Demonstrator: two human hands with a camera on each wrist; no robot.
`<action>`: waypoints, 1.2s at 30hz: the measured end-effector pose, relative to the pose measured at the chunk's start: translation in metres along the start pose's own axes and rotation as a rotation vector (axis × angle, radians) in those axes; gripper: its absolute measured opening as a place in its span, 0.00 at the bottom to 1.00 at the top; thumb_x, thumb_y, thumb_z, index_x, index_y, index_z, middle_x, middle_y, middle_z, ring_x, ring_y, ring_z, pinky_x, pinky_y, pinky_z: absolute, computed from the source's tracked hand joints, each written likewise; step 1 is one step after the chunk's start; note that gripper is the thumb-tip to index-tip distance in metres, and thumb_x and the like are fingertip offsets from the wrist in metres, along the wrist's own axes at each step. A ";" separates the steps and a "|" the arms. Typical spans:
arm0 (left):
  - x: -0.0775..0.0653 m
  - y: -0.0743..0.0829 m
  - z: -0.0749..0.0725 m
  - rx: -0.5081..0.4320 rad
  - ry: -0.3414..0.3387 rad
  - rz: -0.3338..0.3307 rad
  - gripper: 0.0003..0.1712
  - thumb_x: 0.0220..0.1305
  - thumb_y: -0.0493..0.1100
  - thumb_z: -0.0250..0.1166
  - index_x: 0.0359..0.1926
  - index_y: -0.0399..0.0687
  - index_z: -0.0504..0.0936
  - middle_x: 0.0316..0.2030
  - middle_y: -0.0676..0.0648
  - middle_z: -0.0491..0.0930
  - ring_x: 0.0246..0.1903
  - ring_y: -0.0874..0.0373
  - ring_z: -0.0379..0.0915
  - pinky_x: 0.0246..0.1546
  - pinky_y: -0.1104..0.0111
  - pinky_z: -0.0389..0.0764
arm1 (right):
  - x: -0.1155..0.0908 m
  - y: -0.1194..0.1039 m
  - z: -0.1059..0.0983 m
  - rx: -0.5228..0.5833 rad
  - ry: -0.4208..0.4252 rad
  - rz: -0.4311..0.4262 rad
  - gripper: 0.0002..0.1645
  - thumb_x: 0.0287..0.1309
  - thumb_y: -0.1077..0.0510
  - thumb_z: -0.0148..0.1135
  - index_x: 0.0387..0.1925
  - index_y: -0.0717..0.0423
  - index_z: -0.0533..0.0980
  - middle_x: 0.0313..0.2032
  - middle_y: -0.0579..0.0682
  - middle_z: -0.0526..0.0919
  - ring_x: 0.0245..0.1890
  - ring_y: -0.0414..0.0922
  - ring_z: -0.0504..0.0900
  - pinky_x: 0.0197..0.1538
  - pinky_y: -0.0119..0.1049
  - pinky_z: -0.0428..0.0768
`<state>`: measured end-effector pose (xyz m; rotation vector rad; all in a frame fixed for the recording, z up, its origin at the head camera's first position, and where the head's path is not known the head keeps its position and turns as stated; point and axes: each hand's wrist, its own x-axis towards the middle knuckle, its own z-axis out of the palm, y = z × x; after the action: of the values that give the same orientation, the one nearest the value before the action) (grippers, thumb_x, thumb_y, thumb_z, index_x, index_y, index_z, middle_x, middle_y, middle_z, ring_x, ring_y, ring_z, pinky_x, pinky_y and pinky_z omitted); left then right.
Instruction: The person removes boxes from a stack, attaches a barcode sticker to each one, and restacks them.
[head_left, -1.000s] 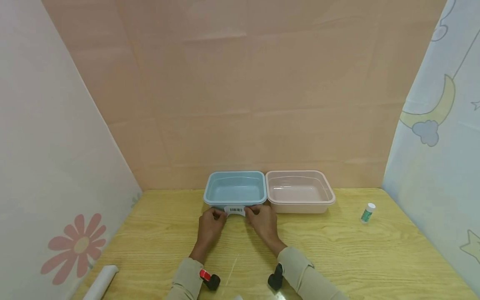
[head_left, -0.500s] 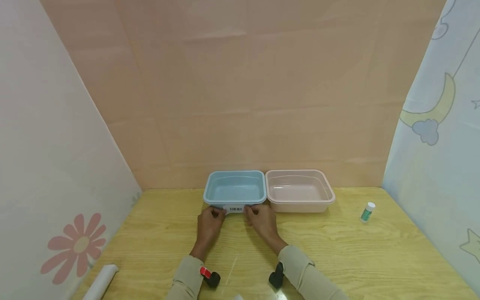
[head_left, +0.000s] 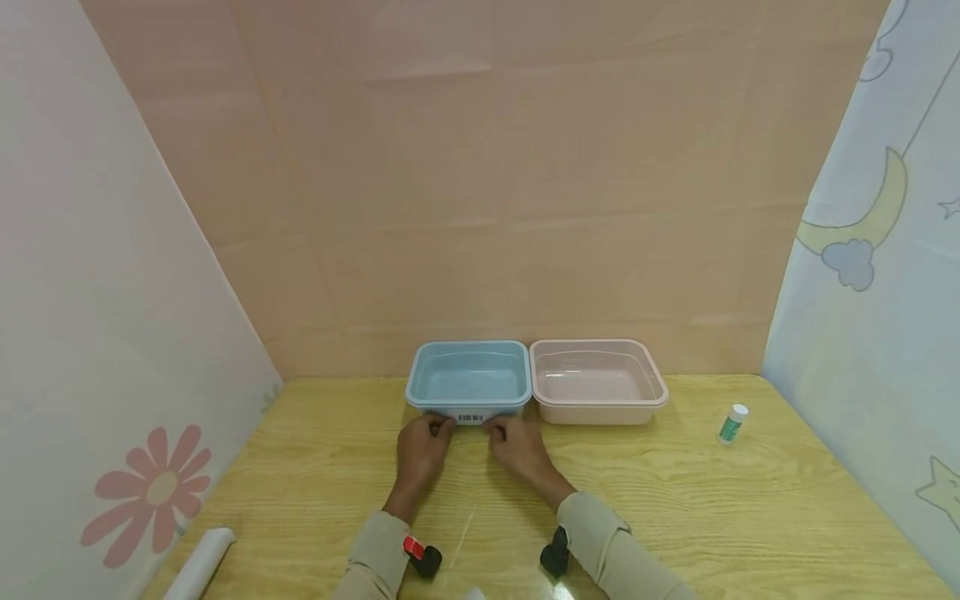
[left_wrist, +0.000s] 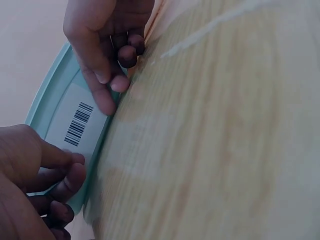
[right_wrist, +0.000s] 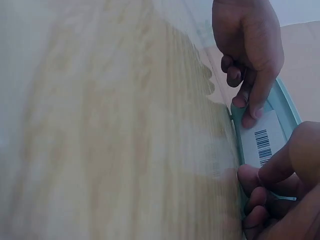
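Observation:
A white barcode label (head_left: 470, 417) lies against the front wall of a light blue plastic basin (head_left: 468, 375). My left hand (head_left: 422, 452) holds the label's lower left corner between thumb and index finger. At the lower right corner, my right hand (head_left: 521, 450) pinches it in the same way. In the left wrist view the label (left_wrist: 60, 120) looks flat on the basin wall, its barcode facing outward. The other fingers of both hands are curled near the tabletop. Seen from the right wrist, fingertips cover the label's lower corners.
A pink basin (head_left: 600, 414) stands right beside the blue one, by the back wall. Farther right is a small white-capped bottle with a green label (head_left: 731, 425). A white roll (head_left: 201, 562) lies at the front left of the wooden table (head_left: 675, 508).
The label, bowed and standing off the basin a second ago, now lies flatter against its front wall. My right fingertips have shifted slightly left and down; the left hand has barely moved.

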<state>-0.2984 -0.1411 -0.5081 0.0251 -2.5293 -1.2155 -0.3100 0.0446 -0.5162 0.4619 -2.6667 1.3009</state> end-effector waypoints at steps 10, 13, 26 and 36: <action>-0.002 -0.007 -0.005 0.032 0.013 -0.075 0.09 0.69 0.41 0.65 0.34 0.42 0.88 0.23 0.53 0.81 0.25 0.58 0.74 0.30 0.61 0.76 | -0.010 -0.003 -0.023 -0.079 -0.081 0.063 0.14 0.67 0.62 0.54 0.45 0.61 0.84 0.27 0.48 0.81 0.21 0.39 0.72 0.26 0.36 0.73; -0.006 -0.007 -0.013 -0.012 -0.047 -0.094 0.11 0.71 0.42 0.62 0.38 0.41 0.88 0.27 0.51 0.83 0.28 0.59 0.76 0.30 0.63 0.77 | -0.019 -0.004 -0.042 -0.110 -0.161 0.011 0.13 0.71 0.59 0.55 0.49 0.59 0.82 0.31 0.47 0.82 0.27 0.39 0.75 0.31 0.37 0.76; -0.014 0.026 -0.060 -0.070 -0.430 0.014 0.19 0.78 0.48 0.55 0.35 0.43 0.86 0.25 0.46 0.80 0.27 0.55 0.73 0.26 0.63 0.73 | -0.113 -0.015 -0.132 -0.085 -0.904 -0.473 0.20 0.63 0.52 0.69 0.54 0.30 0.81 0.43 0.35 0.70 0.37 0.28 0.67 0.38 0.24 0.73; -0.014 0.031 -0.065 -0.115 -0.518 0.050 0.21 0.78 0.51 0.54 0.39 0.40 0.86 0.26 0.45 0.80 0.31 0.52 0.73 0.29 0.62 0.72 | -0.138 -0.011 -0.125 -0.132 -0.875 -0.458 0.11 0.67 0.40 0.61 0.49 0.32 0.78 0.44 0.34 0.64 0.34 0.24 0.67 0.35 0.23 0.73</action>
<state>-0.2611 -0.1684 -0.4505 -0.4316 -2.8534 -1.5005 -0.1771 0.1657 -0.4664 1.8408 -2.9110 0.8866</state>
